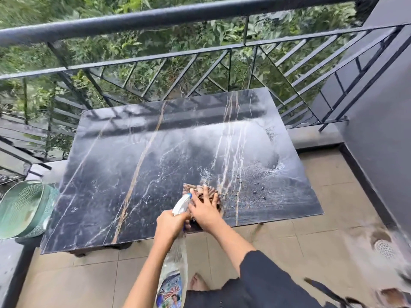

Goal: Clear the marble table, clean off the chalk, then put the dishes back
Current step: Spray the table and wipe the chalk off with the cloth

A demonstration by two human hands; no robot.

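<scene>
The black marble table (124,174) with white and gold veins fills the middle of the head view. Its right half is wet, with droplets and a pale smear of chalk (242,145). My right hand (205,210) presses flat on a brown patterned cloth (201,190) near the table's front edge. My left hand (171,223) grips a clear spray bottle (175,261) by its neck, just left of the cloth; the white nozzle (182,203) points over the table. No dishes stand on the table.
A green mesh basket (24,210) sits on a low ledge at the table's left. A black metal railing (155,56) runs behind the table, with foliage beyond. A dark wall (378,141) rises at right. The tiled floor has a round drain (385,247) at right.
</scene>
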